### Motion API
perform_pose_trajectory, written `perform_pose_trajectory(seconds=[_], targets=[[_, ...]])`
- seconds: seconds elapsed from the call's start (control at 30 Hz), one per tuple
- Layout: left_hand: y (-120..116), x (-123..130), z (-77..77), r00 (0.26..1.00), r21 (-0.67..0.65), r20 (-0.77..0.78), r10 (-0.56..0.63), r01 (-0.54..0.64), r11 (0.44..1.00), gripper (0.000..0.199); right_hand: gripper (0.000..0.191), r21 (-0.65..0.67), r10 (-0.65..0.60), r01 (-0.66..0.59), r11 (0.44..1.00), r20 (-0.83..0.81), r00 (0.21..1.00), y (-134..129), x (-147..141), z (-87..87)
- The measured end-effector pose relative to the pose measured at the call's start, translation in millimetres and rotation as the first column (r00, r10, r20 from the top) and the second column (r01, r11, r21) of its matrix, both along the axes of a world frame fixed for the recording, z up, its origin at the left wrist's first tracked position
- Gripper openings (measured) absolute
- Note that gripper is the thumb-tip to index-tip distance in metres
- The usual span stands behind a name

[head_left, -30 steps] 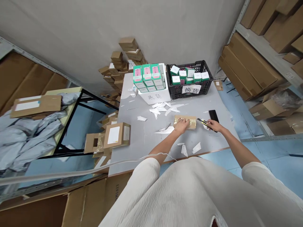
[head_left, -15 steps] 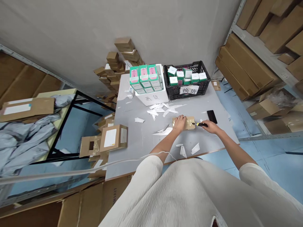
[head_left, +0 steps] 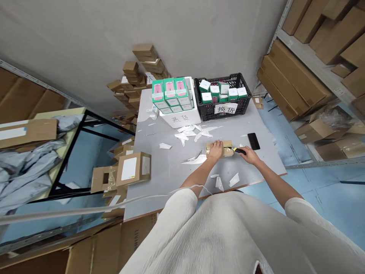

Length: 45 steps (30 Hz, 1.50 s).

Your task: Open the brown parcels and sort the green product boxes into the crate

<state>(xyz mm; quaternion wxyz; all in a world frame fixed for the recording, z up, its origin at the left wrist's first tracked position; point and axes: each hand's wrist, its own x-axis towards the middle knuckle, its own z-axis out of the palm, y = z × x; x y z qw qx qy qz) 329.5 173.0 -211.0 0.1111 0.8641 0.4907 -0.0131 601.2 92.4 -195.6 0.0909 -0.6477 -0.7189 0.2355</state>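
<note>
Currently | taped box beneath left grip, can't tell if clasped | right grip clutching cutter at box's right end

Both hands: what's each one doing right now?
Left hand: laid over the cardboard box; whether it grips cannot be told.
Right hand: closed around the cutter.

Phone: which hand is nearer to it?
Right. The right hand, gripping the cutter, is just short of the phone; the left hand, on the box, is farther off to its left.
</note>
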Motion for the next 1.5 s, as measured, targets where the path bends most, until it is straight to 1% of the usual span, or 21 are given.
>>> perform_pose_trajectory(seconds=[0.17, 0.33, 0.43, 0.57, 0.67, 0.77, 0.83, 0.9, 1.0, 1.1, 1.17, 1.23, 1.3, 1.33, 1.4, 1.5], targets=[[-5.4, -2.0, -0.9, 1.000, -0.008, -0.001, 0.015, -0.015, 1.000, 0.068, 0.044, 0.022, -0.009, 0.009, 1.000, 0.017, 1.000, 0.5, 0.0, 4.2], [-8.3, -1.9, -0.3, 0.999, -0.019, 0.036, 0.040, -0.039, 0.999, 0.069, 0.045, 0.040, 0.030, -0.034, 0.999, 0.112, 0.993, 6.6, 13.0, 8.7], [-9.2, -5.0, -0.1, 0.999, -0.015, 0.041, 0.030, -0.029, 0.999, 0.074, 0.044, 0.058, 0.049, -0.056, 0.997, 0.122, 0.991, 14.6, 17.3, 7.5], [-10.4, -10.2, 0.4, 0.999, -0.021, 0.034, 0.002, -0.002, 1.000, 0.067, 0.044, 0.072, -0.002, -0.005, 0.997, 0.090, 0.996, 30.5, 17.0, 7.3], [-12.0, -11.7, -0.1, 0.998, -0.052, 0.056, 0.020, -0.017, 0.998, 0.063, 0.045, 0.012, -0.034, 0.033, 0.999, 0.093, 0.995, 40.3, 16.6, 13.0], [-15.6, -15.9, -1.8, 0.992, -0.074, 0.114, 0.045, -0.037, 0.997, 0.057, 0.043, -0.042, -0.029, 0.033, 0.999, 0.090, 0.996, 43.8, 19.8, 23.0], [-19.9, -24.1, -2.6, 0.988, -0.072, 0.145, 0.049, -0.039, 0.997, 0.056, 0.041, -0.061, -0.014, 0.018, 0.998, 0.068, 0.998, 43.8, 24.0, 29.9], [-25.9, -37.0, -2.0, 0.987, -0.069, 0.149, 0.054, -0.044, 0.997, 0.059, 0.039, -0.071, 0.000, 0.003, 0.997, 0.041, 0.999, 43.9, 29.3, 35.9], [-37.0, -59.6, 2.6, 0.988, -0.073, 0.134, 0.078, -0.068, 0.995, 0.066, 0.037, -0.096, 0.009, -0.007, 0.995, 0.017, 1.000, 48.1, 39.5, 44.1], [-47.6, -76.9, 9.7, 0.988, -0.074, 0.126, 0.093, -0.084, 0.994, 0.069, 0.037, -0.176, 0.043, -0.043, 0.983, -0.004, 0.999, 57.7, 55.4, 52.4], [-52.9, -82.7, 13.9, 0.986, -0.071, 0.123, 0.109, -0.101, 0.992, 0.064, 0.035, -0.242, 0.063, -0.071, 0.968, -0.039, 0.997, 65.4, 66.6, 56.4], [-56.3, -84.1, 17.2, 0.983, -0.068, 0.121, 0.139, -0.131, 0.989, 0.054, 0.033, -0.277, 0.047, -0.074, 0.958, -0.104, 0.993, 72.6, 71.5, 56.8], [-57.9, -82.0, 19.6, 0.980, -0.076, 0.126, 0.156, -0.147, 0.986, 0.042, 0.035, -0.278, 0.016, -0.064, 0.958, -0.173, 0.985, 78.0, 63.7, 51.9], [-58.2, -80.0, 20.5, 0.979, -0.089, 0.133, 0.153, -0.142, 0.986, 0.037, 0.036, -0.265, 0.003, -0.058, 0.962, -0.202, 0.979, 80.1, 54.3, 47.2], [-58.7, -74.7, 21.8, 0.980, -0.132, 0.150, 0.134, -0.114, 0.985, 0.031, 0.038, -0.228, -0.005, -0.053, 0.972, -0.249, 0.968, 83.1, 26.8, 34.5], [-60.1, -66.4, 21.1, 0.978, -0.212, 0.163, 0.131, -0.095, 0.973, 0.029, 0.039, -0.180, -0.006, -0.052, 0.982, -0.311, 0.950, 84.4, -20.1, 12.8]])
